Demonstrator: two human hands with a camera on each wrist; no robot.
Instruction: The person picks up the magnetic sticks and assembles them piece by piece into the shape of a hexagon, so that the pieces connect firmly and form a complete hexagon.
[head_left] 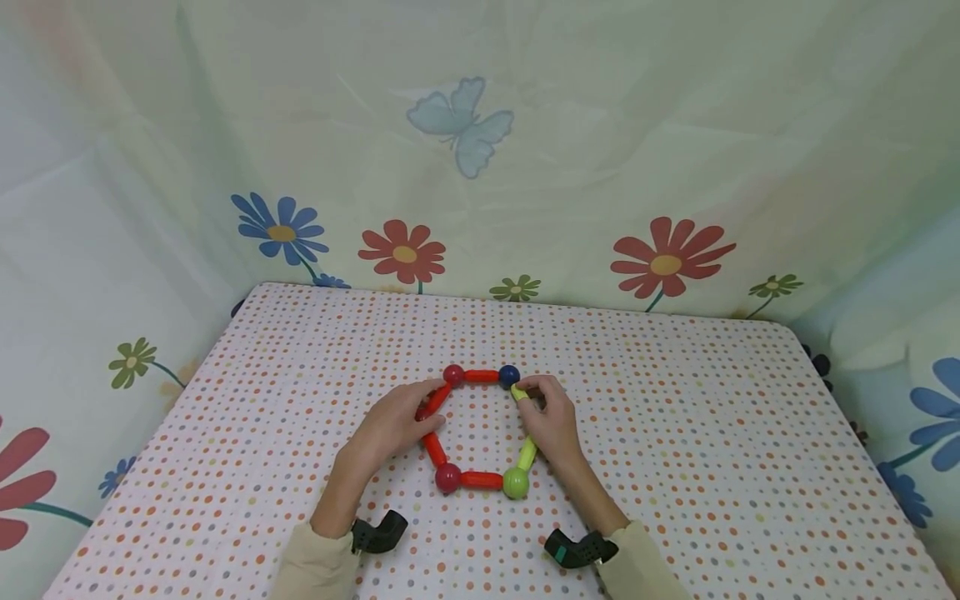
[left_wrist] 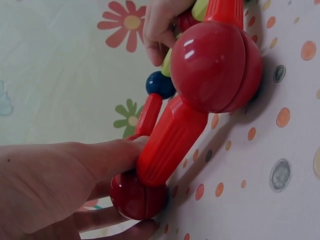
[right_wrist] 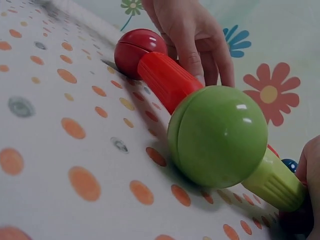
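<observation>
A six-sided ring of rods and balls lies on the table. My left hand point(head_left: 393, 421) grips the ring's left-corner red ball point(left_wrist: 138, 196), thumb near the end of a red rod point(left_wrist: 172, 140). At the right side, my right hand point(head_left: 553, 417) pinches the upper yellow-green rod point(head_left: 518, 392), just below a blue ball point(head_left: 509, 376). A dark red ball point(right_wrist: 298, 221) at that corner is mostly hidden under the hand. The lower yellow-green rod point(head_left: 527, 452) runs down to a green ball point(head_left: 516, 482). Red rods join the green ball, lower red ball point(head_left: 447, 477) and upper red ball point(head_left: 453, 375).
The table point(head_left: 675, 400) has a white cloth with coloured dots. A flowered curtain point(head_left: 562, 208) hangs behind and beside it. A black wrist camera point(head_left: 379, 532) sits on the left wrist, another wrist camera point(head_left: 581, 550) on the right.
</observation>
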